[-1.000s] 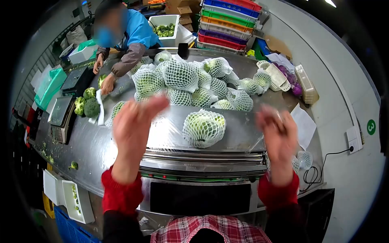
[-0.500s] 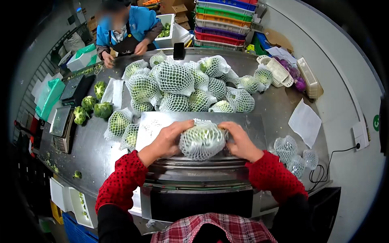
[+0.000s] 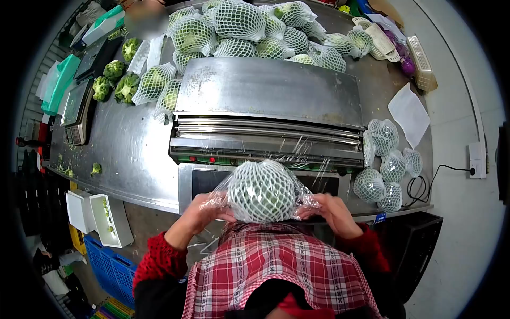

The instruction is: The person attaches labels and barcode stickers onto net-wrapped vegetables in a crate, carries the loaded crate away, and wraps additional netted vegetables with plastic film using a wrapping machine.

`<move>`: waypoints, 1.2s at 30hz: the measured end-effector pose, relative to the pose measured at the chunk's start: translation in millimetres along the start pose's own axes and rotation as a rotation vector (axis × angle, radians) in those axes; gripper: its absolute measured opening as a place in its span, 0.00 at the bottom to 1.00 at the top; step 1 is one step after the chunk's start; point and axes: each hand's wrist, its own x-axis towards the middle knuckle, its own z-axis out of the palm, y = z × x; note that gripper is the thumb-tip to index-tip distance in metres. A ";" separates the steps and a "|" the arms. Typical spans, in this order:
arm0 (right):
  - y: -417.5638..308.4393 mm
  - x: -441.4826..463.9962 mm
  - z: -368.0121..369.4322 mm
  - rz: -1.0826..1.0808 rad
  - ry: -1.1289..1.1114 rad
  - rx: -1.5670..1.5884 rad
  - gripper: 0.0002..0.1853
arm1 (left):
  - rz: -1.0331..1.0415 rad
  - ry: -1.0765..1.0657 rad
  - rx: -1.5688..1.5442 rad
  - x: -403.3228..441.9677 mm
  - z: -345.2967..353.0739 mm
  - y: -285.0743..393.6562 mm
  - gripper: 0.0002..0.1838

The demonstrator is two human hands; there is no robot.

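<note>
Close to my apron, a round green vegetable head in a white foam net is held up with clear plastic film stretched around it. My left hand pinches the film bunched at its left side. At the right side, my right hand has closed on the film there. Just beyond is a metal film-wrapping machine with long rollers. Strands of film run between the head and the machine's front edge.
Netted heads are piled behind the machine. Several netted bundles sit at right beside a black cable. Loose broccoli heads and a scale are at left. A white sheet and a basket lie at right.
The netted head has come from the machine's top plate toward my body, and film is now around it. Both hands moved down with it to its sides. The view tilted downward.
</note>
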 end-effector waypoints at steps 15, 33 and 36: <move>49.6 -72.4 8.5 0.144 0.766 -0.099 0.12 | 0.092 0.822 -0.066 -88.1 20.6 -76.2 0.22; 181.0 49.6 62.8 0.007 0.033 -0.807 0.17 | 0.869 0.287 1.127 38.6 44.6 -149.4 0.04; 92.9 33.2 85.7 -0.341 -0.059 -0.393 0.17 | 1.308 0.383 1.163 66.7 71.5 -93.1 0.06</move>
